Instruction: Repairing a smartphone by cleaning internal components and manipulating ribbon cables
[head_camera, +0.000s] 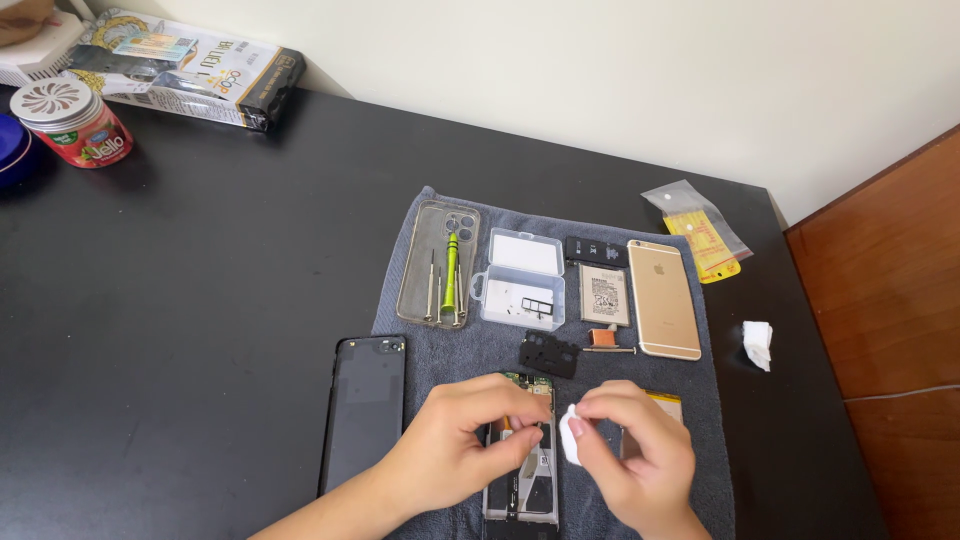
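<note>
Head view: opened phone (522, 470) lies lengthwise (camera end away); right hand (640, 455) pinches white wipe (568, 436), left hand (470, 440) grip unclear.

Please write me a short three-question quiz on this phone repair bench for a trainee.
1. True or false: the gold phone lies on the grey towel.
2. What does the right hand pinch? A) a screwdriver B) a small white wipe C) a battery
3. Which item holds the green-handled screwdriver?

Key:
1. True.
2. B; the left hand rests on the opened phone.
3. The clear phone case.
</note>
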